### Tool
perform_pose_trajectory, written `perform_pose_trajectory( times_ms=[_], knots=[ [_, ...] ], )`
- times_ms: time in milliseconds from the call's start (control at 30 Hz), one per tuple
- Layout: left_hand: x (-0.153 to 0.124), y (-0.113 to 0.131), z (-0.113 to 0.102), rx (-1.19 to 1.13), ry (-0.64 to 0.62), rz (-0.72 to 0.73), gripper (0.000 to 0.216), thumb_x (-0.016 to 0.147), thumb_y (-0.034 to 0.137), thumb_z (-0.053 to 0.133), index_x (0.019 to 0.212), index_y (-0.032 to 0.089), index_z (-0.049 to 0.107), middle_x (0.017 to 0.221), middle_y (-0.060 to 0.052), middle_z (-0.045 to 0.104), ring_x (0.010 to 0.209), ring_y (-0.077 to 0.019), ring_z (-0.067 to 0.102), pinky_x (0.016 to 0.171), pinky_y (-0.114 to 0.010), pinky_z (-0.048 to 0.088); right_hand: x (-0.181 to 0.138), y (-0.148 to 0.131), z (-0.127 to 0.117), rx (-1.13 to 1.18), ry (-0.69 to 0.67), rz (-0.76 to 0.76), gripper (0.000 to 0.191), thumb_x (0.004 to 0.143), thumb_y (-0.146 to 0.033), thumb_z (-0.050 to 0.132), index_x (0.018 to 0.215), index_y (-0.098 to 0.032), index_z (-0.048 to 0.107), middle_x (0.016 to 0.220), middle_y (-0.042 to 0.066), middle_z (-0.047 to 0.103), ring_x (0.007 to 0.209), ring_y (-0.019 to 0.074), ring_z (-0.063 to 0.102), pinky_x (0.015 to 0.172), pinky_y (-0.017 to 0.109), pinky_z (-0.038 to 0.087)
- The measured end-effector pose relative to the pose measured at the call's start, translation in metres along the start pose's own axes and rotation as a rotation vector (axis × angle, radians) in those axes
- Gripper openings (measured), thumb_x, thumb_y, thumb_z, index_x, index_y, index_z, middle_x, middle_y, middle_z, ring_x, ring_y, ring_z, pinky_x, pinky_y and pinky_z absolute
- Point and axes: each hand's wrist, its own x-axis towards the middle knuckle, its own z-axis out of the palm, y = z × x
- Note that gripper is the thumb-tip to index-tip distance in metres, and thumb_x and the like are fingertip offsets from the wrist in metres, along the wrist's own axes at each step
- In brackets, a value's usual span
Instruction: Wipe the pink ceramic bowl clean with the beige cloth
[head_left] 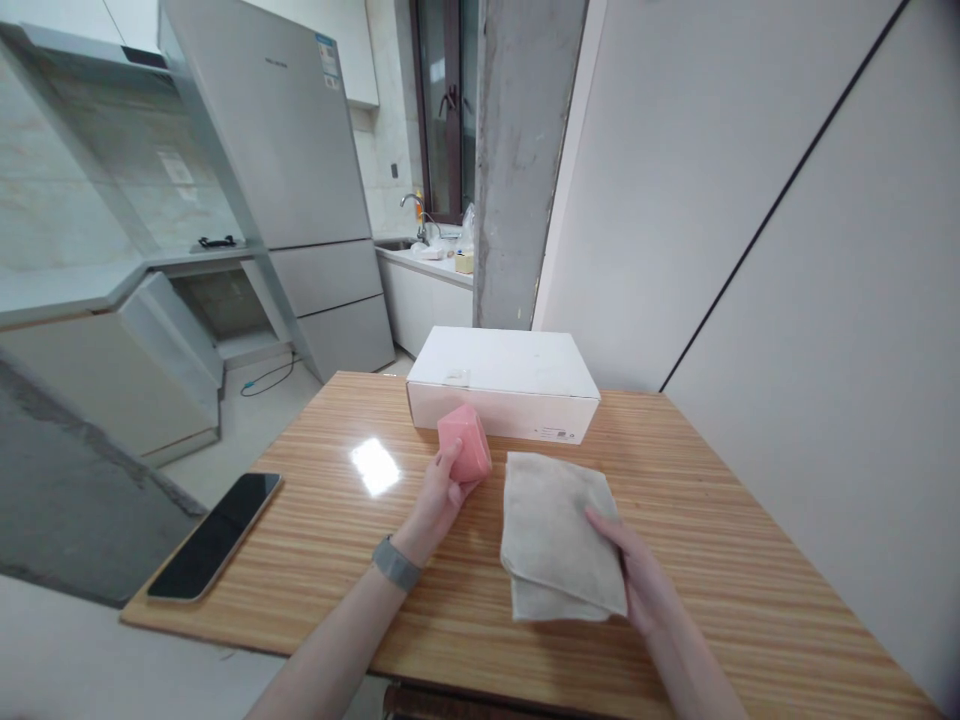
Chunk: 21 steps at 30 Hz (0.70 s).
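Observation:
Between the thumb and fingers of my left hand [442, 482] is a pink cup-like object [463, 442], tilted, with its rim turned to the right. It is held just in front of a white cardboard box [502, 362]. My right hand [634, 565] grips a folded beige cloth [559, 530] by its right edge, thumb on top and the other fingers hidden beneath. The cloth is held above the wooden table [712, 540], close to me. A grey band circles my left wrist.
A dark-screened phone [216, 538] lies at the table's left edge. Beyond the table stand a grey fridge [292, 150] and a counter with a sink [396, 244]. A white wall [750, 200] rises along the right side, beside a bare concrete pillar [521, 160].

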Motion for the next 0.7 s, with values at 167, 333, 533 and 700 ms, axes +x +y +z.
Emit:
perform_pose_trajectory(
  times_ms=[167, 333, 533, 700],
  knots=[
    [0.001, -0.006, -0.002, 0.011, 0.000, -0.007, 0.041, 0.077, 0.038, 0.073, 0.110, 0.016, 0.062, 0.112, -0.009, 0.067, 0.097, -0.0189, 0.062, 0.082, -0.032, 0.054, -0.022, 0.000, -0.050, -0.104, 0.038, 0.042, 0.034, 0.067, -0.037, 0.080, 0.093, -0.019, 0.070, 0.084, 0.009, 0.078, 0.075, 0.0298, 0.074, 0.067, 0.040, 0.061],
    [-0.001, -0.011, -0.001, 0.038, -0.012, -0.027, 0.042, 0.075, 0.037, 0.075, 0.110, 0.016, 0.063, 0.111, -0.009, 0.068, 0.096, -0.0188, 0.062, 0.083, -0.033, 0.053, -0.031, -0.003, -0.089, -0.369, 0.102, -0.029, 0.053, 0.067, -0.044, 0.078, 0.111, -0.020, 0.065, 0.097, 0.011, 0.077, 0.088, 0.0328, 0.073, 0.081, 0.046, 0.059],
    [-0.007, -0.012, 0.003, 0.090, -0.054, -0.036, 0.044, 0.072, 0.037, 0.077, 0.107, 0.014, 0.064, 0.103, -0.009, 0.069, 0.089, -0.0179, 0.063, 0.080, -0.032, 0.052, -0.015, -0.002, -0.123, -0.870, 0.367, -0.389, 0.099, 0.056, -0.052, 0.076, 0.141, -0.014, 0.042, 0.143, 0.018, 0.051, 0.130, 0.0380, 0.050, 0.112, 0.053, 0.033],
    [-0.008, -0.013, 0.001, 0.097, -0.062, -0.036, 0.043, 0.071, 0.037, 0.078, 0.105, 0.015, 0.063, 0.100, -0.007, 0.069, 0.085, -0.0163, 0.063, 0.077, -0.030, 0.053, -0.007, -0.001, -0.149, -1.087, 0.344, -0.475, 0.093, 0.065, -0.053, 0.069, 0.145, -0.016, 0.038, 0.144, 0.017, 0.050, 0.129, 0.0370, 0.051, 0.108, 0.053, 0.039]
  ],
)
